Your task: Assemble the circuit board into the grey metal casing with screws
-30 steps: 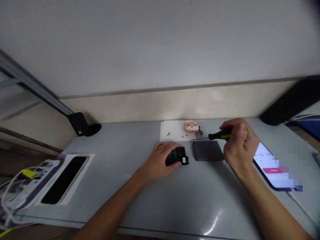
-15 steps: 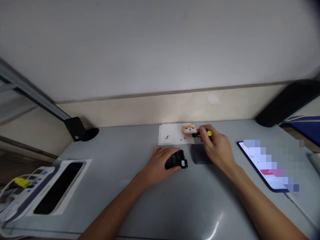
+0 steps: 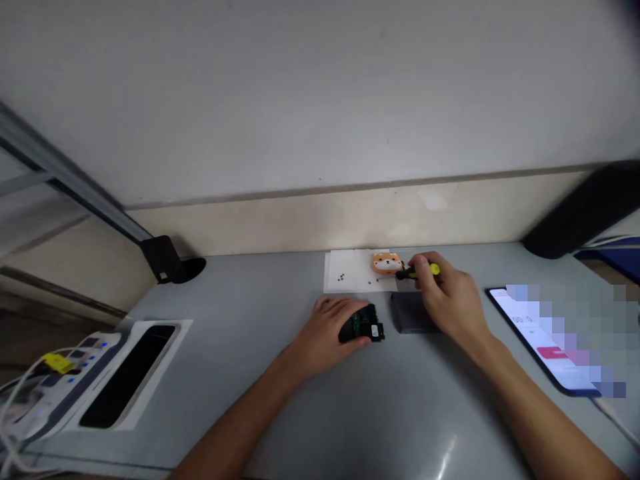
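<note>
My left hand (image 3: 333, 328) is curled over a small black device with a green circuit board (image 3: 364, 325), which lies on the grey desk with a pale label at its right end. Part of the device is hidden under my fingers. In my right hand (image 3: 447, 290) is a small black and yellow screwdriver (image 3: 415, 271), gripped between thumb and fingers and pointing left over white paper. A tiny dark screw (image 3: 370, 283) lies close to its tip. Below the right hand rests a dark grey box-shaped case (image 3: 414, 313), partly covered by that hand.
Several tiny screws (image 3: 341, 277) lie on the white paper (image 3: 355, 265), beside an orange dog-face case (image 3: 387, 263). A lit phone (image 3: 545, 343) lies right, a dark phone (image 3: 130, 375) and power strip (image 3: 83, 380) left. A black cylinder (image 3: 580, 213) stands back right.
The whole view has shifted slightly, so things appear a little farther right. Both hands keep their holds, with little visible movement relative to the desk.
</note>
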Demonstrator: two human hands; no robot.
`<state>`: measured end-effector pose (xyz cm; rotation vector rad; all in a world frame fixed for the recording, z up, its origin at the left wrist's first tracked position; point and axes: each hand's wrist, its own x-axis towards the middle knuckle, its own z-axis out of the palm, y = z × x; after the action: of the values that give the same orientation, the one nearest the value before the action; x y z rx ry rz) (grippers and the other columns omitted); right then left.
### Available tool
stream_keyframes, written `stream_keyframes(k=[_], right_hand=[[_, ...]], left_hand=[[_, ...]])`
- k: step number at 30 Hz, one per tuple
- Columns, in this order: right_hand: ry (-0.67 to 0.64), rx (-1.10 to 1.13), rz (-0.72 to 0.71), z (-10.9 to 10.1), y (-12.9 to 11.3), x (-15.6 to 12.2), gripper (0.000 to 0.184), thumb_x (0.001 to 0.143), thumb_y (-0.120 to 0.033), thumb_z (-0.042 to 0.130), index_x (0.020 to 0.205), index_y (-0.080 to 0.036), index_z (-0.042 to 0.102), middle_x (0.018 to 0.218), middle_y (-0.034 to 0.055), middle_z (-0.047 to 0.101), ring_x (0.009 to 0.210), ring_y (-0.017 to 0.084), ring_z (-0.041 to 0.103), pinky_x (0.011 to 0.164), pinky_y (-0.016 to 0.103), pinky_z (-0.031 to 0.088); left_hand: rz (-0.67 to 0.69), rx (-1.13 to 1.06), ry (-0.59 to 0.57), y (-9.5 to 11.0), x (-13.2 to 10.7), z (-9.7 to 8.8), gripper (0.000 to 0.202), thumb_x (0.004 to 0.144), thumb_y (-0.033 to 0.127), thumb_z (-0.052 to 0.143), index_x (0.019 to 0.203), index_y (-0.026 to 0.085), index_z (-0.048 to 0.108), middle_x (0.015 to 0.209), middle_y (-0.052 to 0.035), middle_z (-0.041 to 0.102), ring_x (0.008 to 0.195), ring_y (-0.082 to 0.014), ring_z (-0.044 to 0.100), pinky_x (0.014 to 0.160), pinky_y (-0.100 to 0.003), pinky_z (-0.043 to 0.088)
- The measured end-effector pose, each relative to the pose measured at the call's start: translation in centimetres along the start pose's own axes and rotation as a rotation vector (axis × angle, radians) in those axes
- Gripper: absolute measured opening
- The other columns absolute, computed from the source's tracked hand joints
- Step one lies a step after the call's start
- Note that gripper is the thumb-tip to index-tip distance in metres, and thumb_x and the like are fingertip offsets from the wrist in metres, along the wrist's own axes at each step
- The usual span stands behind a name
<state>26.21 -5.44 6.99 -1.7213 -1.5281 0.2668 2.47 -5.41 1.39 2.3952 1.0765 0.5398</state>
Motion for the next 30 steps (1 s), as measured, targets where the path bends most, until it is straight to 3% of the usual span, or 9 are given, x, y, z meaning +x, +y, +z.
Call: stream_keyframes(k=[6, 24, 30], right_hand=[[0.042, 0.039, 0.018, -0.3, 0.0, 0.0, 0.058, 0.097, -0.070, 0.037, 0.091, -0.022, 0.070, 0.058, 0.0048, 0.067, 0.055, 0.023, 0.065, 0.054, 0.030, 0.039], [0.130, 0.082, -0.038, -0.9, -0.2, -0.2, 0.057, 0.097, -0.066, 0.039, 0.080, -0.021, 0.071, 0.047, 0.0001, 0.058, 0.040, 0.016, 0.049, 0.049, 0.029, 0.037], [0.175, 0.151, -0.047, -1.1, -0.5, -0.3, 0.056, 0.097, -0.066, 0.041, 0.076, -0.022, 0.069, 0.048, 0.0002, 0.057, 0.043, 0.017, 0.054, 0.049, 0.029, 0.039]], left_hand=[[0.002, -0.001, -0.001, -0.1, 0.0, 0.0, 0.047, 0.095, 0.036, 0.073, 0.139, 0.027, 0.057, 0.136, -0.0058, 0.069, 0.128, -0.0259, 0.062, 0.117, -0.045, 0.039], [0.001, 0.012, 0.003, 0.1, 0.1, -0.1, 0.046, 0.094, 0.036, 0.073, 0.137, 0.030, 0.058, 0.135, -0.0048, 0.070, 0.127, -0.0266, 0.062, 0.113, -0.045, 0.044], [0.005, 0.023, 0.004, 0.2, 0.1, -0.2, 0.046, 0.093, 0.035, 0.074, 0.136, 0.030, 0.059, 0.132, -0.0043, 0.071, 0.125, -0.0267, 0.063, 0.112, -0.045, 0.045]])
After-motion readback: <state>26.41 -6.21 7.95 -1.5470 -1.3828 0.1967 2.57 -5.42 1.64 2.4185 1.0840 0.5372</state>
